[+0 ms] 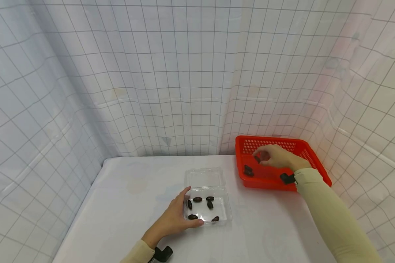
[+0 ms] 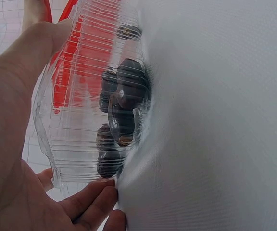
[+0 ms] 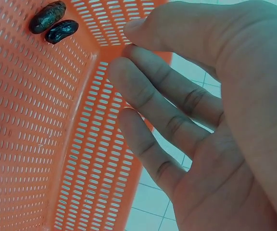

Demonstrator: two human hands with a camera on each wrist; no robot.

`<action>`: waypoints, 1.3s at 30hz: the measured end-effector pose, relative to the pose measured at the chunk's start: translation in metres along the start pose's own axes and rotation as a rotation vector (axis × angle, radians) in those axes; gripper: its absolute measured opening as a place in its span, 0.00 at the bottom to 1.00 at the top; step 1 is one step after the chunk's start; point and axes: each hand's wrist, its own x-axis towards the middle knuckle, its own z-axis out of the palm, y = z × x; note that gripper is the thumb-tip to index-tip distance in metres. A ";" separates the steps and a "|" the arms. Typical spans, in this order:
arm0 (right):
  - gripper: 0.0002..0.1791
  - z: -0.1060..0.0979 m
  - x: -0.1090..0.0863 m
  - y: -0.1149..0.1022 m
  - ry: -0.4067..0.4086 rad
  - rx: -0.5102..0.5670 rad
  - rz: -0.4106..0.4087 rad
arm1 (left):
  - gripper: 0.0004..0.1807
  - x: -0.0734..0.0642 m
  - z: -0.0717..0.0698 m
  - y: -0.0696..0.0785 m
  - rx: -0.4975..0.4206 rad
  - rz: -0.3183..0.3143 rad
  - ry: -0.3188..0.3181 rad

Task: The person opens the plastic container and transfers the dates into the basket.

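Observation:
My left hand (image 1: 174, 217) grips the left side of a clear plastic clamshell box (image 1: 229, 211), thumb along the near edge and a finger up at the hinge corner. Its lid (image 1: 204, 178) lies folded back. Several dark, glossy dates (image 1: 197, 199) lie spread inside; the left wrist view shows dates (image 2: 131, 84) through the ribbed wall. Inside the red basket (image 1: 266, 184), my right hand (image 1: 276, 156) curves its thumb and fingers over a date (image 1: 257, 159). In the right wrist view nothing shows between thumb and fingertips. Two more dates (image 3: 54, 21) lie together on the basket's floor.
A white cloth (image 1: 125, 193) covers the table. Gridded white curtains (image 1: 151, 91) enclose it at the back and both sides. The basket's slotted wall (image 3: 95, 149) rises beside my right fingers, close to the back curtain.

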 end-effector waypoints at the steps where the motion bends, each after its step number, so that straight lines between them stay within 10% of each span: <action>1: 0.23 0.000 -0.001 0.000 -0.002 0.003 0.002 | 0.74 0.000 0.000 0.000 0.002 0.000 0.000; 39: 0.22 0.010 -0.031 -0.018 0.023 0.057 0.050 | 0.74 0.000 0.001 -0.003 -0.014 0.014 0.000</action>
